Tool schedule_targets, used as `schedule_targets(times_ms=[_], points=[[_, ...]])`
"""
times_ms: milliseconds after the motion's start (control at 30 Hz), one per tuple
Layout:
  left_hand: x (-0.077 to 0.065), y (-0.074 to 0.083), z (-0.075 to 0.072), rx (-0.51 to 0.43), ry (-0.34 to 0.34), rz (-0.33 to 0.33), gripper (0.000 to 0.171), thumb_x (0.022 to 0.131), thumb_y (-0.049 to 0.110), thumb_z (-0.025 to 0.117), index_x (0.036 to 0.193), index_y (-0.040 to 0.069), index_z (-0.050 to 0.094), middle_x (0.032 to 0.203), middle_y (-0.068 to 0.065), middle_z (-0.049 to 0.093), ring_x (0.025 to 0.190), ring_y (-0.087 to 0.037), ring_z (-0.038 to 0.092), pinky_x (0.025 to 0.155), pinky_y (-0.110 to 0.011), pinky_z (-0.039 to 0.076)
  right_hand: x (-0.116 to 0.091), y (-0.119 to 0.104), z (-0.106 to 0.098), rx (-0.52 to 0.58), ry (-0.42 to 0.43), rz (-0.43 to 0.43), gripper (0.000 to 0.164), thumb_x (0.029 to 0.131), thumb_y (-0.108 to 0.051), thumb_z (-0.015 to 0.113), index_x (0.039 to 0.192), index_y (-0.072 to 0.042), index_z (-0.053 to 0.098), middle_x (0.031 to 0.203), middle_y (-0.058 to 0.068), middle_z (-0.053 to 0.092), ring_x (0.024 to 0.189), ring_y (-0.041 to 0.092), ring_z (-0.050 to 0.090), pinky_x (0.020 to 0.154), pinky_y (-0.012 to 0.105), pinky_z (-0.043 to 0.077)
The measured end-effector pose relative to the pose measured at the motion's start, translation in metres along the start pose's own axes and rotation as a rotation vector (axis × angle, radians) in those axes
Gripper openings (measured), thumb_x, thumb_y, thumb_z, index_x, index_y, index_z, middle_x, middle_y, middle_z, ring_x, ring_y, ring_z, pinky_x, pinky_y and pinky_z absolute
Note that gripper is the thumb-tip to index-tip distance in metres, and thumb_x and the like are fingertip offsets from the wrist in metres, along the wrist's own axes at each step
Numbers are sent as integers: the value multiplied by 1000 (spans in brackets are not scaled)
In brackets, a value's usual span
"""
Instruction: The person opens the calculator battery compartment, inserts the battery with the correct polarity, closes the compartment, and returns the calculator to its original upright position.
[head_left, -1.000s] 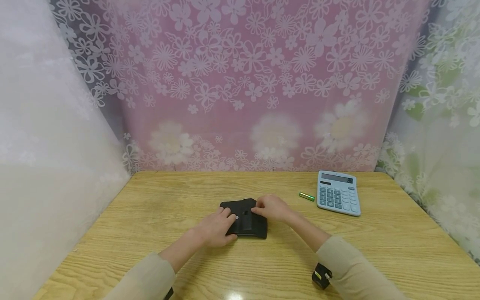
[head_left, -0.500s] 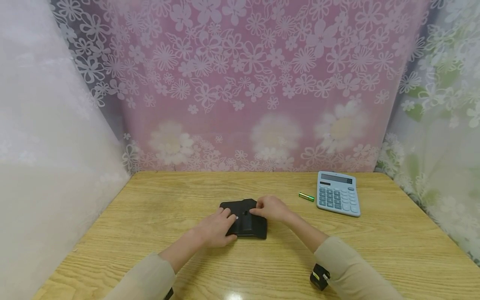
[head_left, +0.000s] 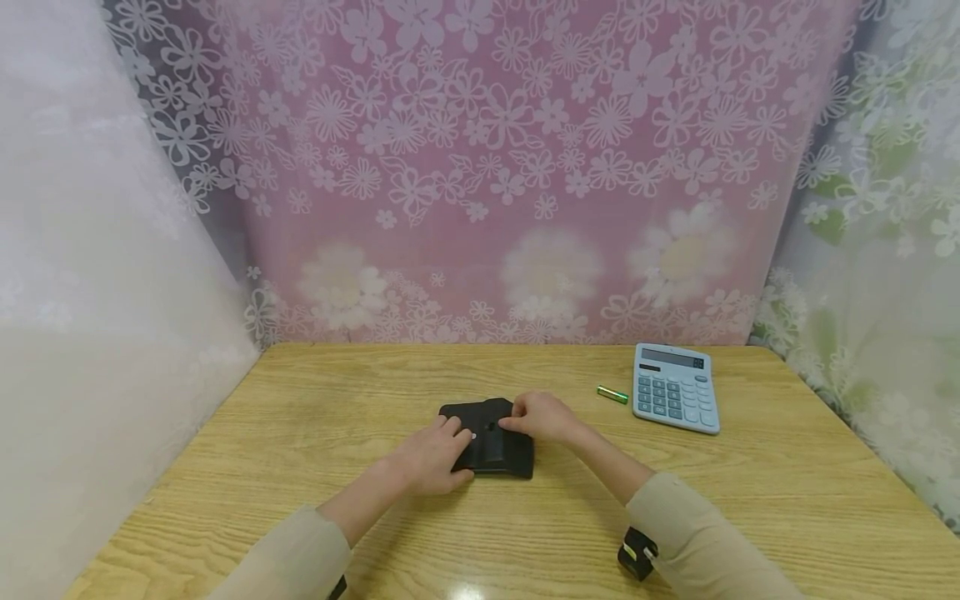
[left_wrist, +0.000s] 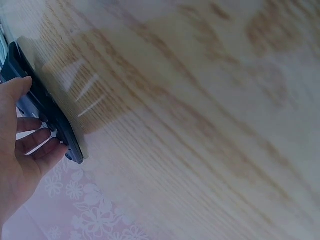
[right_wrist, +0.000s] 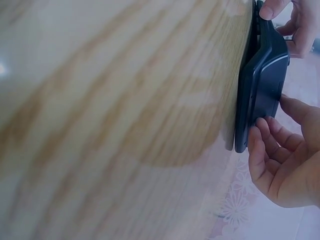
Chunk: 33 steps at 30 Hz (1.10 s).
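Flat on the wooden table lies a black device (head_left: 491, 448) with a raised middle section and a small dark hole, apparently underside up. My left hand (head_left: 431, 458) holds its left side, fingers over the top and thumb at the near edge. From the far right, my right hand (head_left: 546, 417) grips it, the thumb pressing on top near the hole. In the right wrist view the right fingers (right_wrist: 257, 135) are curled against the black device (right_wrist: 267, 82). The left wrist view has the left hand (left_wrist: 17, 150) around the device's other side.
A green battery (head_left: 612, 395) lies to the right of the device. Beside it is a light-blue calculator (head_left: 675, 387) with its keys up. Flowered curtains (head_left: 495, 167) stand behind the wooden table (head_left: 337, 383) and at both sides. A black wrist camera (head_left: 636, 553) hangs under the right sleeve.
The right sleeve and its wrist camera have shifted slightly to the left. Both hands keep their places on the black device.
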<state>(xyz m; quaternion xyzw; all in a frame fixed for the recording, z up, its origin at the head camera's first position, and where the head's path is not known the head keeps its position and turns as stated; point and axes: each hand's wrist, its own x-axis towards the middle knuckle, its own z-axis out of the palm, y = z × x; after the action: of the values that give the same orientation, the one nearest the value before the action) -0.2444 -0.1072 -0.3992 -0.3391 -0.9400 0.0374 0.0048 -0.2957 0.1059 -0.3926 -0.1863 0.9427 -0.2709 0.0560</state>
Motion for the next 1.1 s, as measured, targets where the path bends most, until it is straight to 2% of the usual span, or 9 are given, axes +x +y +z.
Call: schedule_targets(times_ms=[500, 900, 1100], points=[[0, -1, 2, -9, 2, -4, 49, 88, 46, 58, 119, 8, 53, 106, -5, 47, 92, -19, 43, 79, -29, 43, 0, -3, -2, 16, -28, 26, 27, 85, -28, 67, 69, -10, 57, 59, -1, 48, 51, 12, 41, 48, 24, 31], [1, -1, 2, 0, 5, -2, 48, 89, 46, 58, 119, 8, 53, 107, -5, 47, 92, -19, 43, 79, -29, 43, -2, -2, -3, 11, -20, 7, 29, 85, -30, 67, 67, -10, 56, 58, -3, 43, 51, 12, 38, 48, 24, 29], [1, -1, 3, -10, 7, -4, 50, 88, 46, 58, 120, 8, 52, 108, -6, 47, 94, -19, 43, 79, -30, 43, -3, 0, -6, 18, -44, -32, 27, 86, -27, 67, 69, -9, 56, 61, -2, 47, 54, 11, 41, 50, 23, 32]])
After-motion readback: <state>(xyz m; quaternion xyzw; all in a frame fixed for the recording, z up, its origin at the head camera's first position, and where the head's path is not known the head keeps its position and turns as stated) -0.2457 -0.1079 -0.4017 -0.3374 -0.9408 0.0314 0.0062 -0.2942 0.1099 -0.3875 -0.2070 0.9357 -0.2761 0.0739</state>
